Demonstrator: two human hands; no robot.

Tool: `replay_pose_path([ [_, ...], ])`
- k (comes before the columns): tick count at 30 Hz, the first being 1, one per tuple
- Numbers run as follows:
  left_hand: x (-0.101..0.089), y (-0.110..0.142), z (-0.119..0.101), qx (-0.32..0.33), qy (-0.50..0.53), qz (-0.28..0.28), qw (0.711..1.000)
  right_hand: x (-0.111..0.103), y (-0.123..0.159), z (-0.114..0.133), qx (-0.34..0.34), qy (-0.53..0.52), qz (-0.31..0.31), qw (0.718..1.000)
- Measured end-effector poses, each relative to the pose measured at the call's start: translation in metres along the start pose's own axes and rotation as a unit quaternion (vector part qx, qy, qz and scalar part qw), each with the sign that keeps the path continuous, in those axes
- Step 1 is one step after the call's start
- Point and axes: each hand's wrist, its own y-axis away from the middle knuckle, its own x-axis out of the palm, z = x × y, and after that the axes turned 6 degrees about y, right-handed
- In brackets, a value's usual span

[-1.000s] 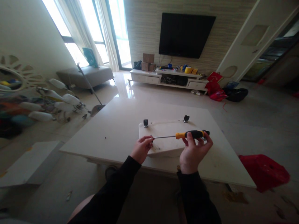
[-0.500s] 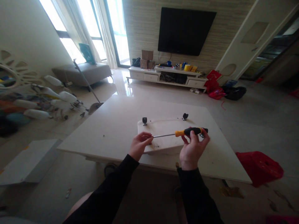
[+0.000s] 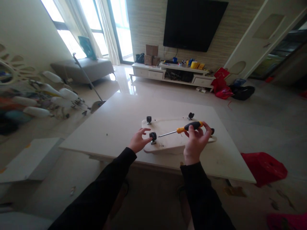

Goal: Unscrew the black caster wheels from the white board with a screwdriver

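Note:
A pale board (image 3: 172, 140) lies upside down on the large white table (image 3: 120, 124), with small black caster wheels at its corners. My right hand (image 3: 195, 142) grips the black and orange handle of a screwdriver (image 3: 184, 128), whose shaft points left toward the near-left caster (image 3: 153, 136). My left hand (image 3: 138, 140) pinches that caster against the board. Two more casters stand at the far corners, one on the left (image 3: 149, 119) and one on the right (image 3: 191, 115).
A red plastic stool (image 3: 263, 167) lies on the floor to the right of the table. A white panel (image 3: 26, 163) rests low at the left. Beyond the table are a TV stand (image 3: 172, 76), a wall TV, a grey bench and clutter at left.
My left hand has let go of the screwdriver tip and now holds a black caster on the board's near-left corner. The screwdriver has tilted, its tip lowered toward the caster.

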Motion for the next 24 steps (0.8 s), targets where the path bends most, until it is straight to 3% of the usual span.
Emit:
replay_pose_path([
  [4,0.005,0.0,0.013,0.035,-0.074,0.029,0.996,0.009,0.003,-0.005,-0.056,0.056,0.049,0.996],
  [9,0.008,-0.001,0.012,0.04,-0.101,0.023,0.994,0.016,0.01,-0.011,-0.102,0.098,0.087,0.986],
  [24,0.005,0.0,0.009,0.058,-0.052,0.012,0.997,0.03,0.019,-0.02,-0.066,0.09,0.13,0.985],
])
